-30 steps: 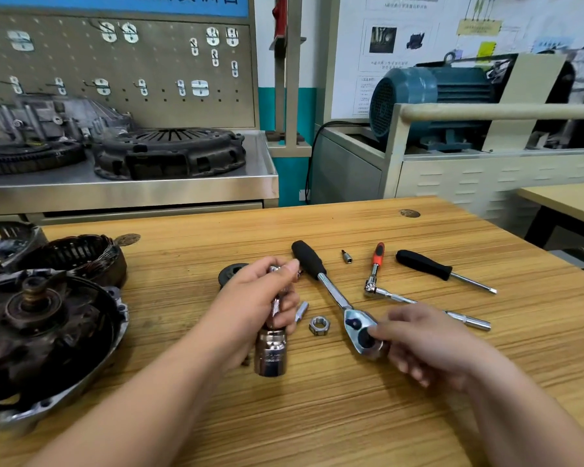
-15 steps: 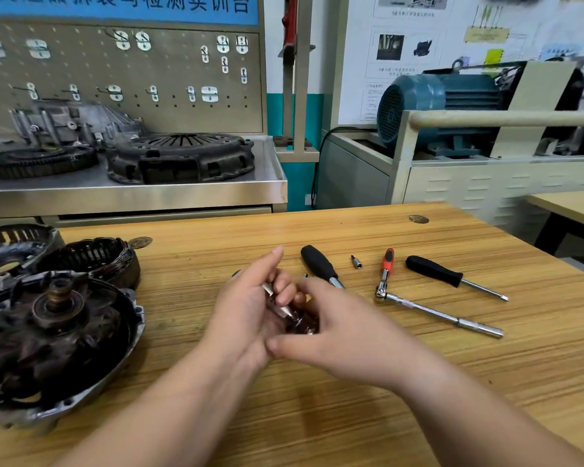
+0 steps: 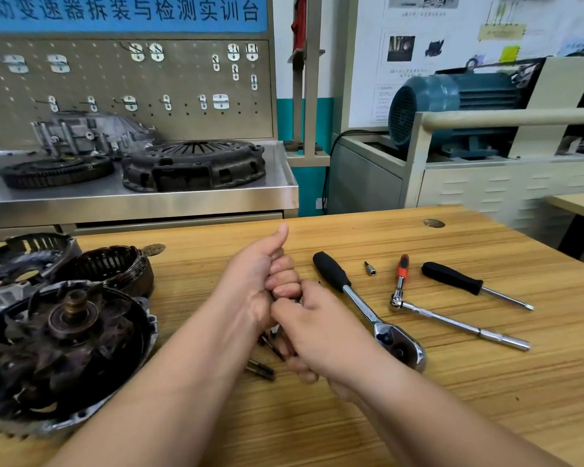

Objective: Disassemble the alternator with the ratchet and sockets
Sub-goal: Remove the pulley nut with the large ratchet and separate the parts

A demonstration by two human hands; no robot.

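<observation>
My left hand [image 3: 253, 291] and my right hand [image 3: 321, 332] meet above the middle of the wooden table [image 3: 351, 416]. Both are curled round the chrome socket and its extension, which they almost wholly hide. My left thumb sticks up. The black-handled ratchet [image 3: 361, 308] lies loose on the table just right of my hands, its head toward me. The opened alternator housing with its rotor [image 3: 64, 348] sits at the left edge. The stator [image 3: 112, 267] and a rear cover [image 3: 21, 254] lie behind it.
Two dark bolts [image 3: 263, 369] lie under my hands. To the right lie a small bit socket [image 3: 370, 268], a red-handled ratchet [image 3: 402, 267], a chrome extension bar [image 3: 462, 326] and a black-handled driver [image 3: 452, 278]. A steel bench [image 3: 149, 200] with clutch parts stands behind.
My right hand left the ratchet head and came over to the socket held in my left hand. Both hands now grip it together, and the ratchet lies free.
</observation>
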